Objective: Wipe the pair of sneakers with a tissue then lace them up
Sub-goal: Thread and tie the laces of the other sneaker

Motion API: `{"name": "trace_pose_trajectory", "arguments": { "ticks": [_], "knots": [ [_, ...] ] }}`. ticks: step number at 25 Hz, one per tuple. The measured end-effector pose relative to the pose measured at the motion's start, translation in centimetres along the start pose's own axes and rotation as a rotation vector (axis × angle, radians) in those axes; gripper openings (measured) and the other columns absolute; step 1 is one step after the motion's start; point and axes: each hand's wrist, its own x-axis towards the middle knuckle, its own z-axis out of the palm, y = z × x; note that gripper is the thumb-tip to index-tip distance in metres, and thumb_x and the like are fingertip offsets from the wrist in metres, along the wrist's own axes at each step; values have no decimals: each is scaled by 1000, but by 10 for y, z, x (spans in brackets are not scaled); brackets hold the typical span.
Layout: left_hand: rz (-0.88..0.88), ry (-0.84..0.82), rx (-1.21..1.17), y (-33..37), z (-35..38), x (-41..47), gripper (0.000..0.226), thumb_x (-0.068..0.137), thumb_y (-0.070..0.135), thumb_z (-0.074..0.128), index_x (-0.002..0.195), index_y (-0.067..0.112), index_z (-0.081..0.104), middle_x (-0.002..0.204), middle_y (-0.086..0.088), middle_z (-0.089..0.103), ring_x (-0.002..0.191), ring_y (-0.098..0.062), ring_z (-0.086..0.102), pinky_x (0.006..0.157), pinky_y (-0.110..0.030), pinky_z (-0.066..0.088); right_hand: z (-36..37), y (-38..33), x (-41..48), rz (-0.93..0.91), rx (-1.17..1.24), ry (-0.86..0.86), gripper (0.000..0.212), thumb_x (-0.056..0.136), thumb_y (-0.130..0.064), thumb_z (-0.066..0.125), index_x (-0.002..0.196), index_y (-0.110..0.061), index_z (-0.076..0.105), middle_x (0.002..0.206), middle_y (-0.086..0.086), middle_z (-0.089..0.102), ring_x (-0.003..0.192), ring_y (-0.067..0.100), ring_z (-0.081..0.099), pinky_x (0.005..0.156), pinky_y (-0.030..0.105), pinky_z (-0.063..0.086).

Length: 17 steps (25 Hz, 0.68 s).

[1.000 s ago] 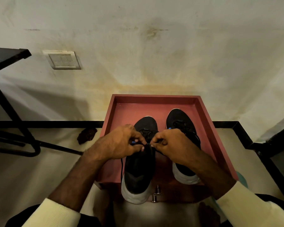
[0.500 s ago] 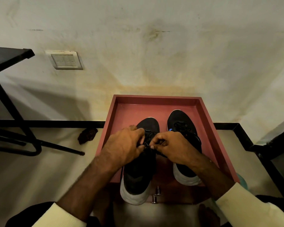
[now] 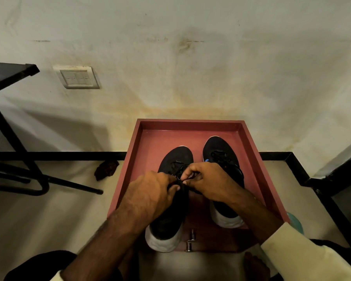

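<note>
The black knit sneaker with a thick white sole (image 3: 170, 220) stands in the left half of the shallow red wooden tray (image 3: 190, 123), toe toward the tray's far wall and heel overhanging its near edge. Its twin sneaker (image 3: 219, 151) sits in the tray's right half, set further in. Over the first shoe's tongue, the left hand (image 3: 150, 195) and the right hand (image 3: 209, 179) meet with fingers curled, each pinching a strand of the black lace (image 3: 178, 169). This looks like the knotting stage, though the knot itself is hidden between the fingertips. The likely slip is a strand escaping the pinch as the loop is drawn tight, since black lace on black knit is hard to follow in this dim light. A hard pull could also drag the overhanging heel off the tray's near edge. The right forearm crosses the twin sneaker, so a wide tug might nudge it. At the tray's near edge a small metal bolt (image 3: 190, 240) stands just beside the heel. Left of the tray lie a dark brown lump (image 3: 106, 170) on the floor and a black metal table frame (image 3: 18, 138), and a white switch plate (image 3: 79, 77) is on the wall. A teal object (image 3: 295, 222) peeks out at the tray's right near corner.
</note>
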Motion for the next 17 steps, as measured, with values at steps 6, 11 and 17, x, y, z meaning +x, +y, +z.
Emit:
{"name": "trace_pose_trajectory", "arguments": {
  "ticks": [6,11,17],
  "knots": [
    [-87,22,-181,3,12,2,31,106,42,51,129,31,69,106,3,77,82,-15,74,81,-34,63,-2,0,1,20,9,-41,9,93,-19,76,97,-26,81,82,-17,74,67,-16,63,67,6,46],
    [-119,37,-167,4,13,4,29,101,47,59,126,38,70,102,6,77,82,-13,73,79,-31,63,4,0,-1,-3,-41,-3,9,93,-22,72,93,-24,81,89,-12,78,82,-2,70,83,22,58],
    [-120,54,-354,5,20,-11,31,105,49,50,115,33,76,64,8,70,60,-4,71,60,-18,58,4,0,-5,-9,-38,37,7,96,-24,70,95,-23,77,80,-15,71,66,-8,62,69,14,48]
  ]
}}
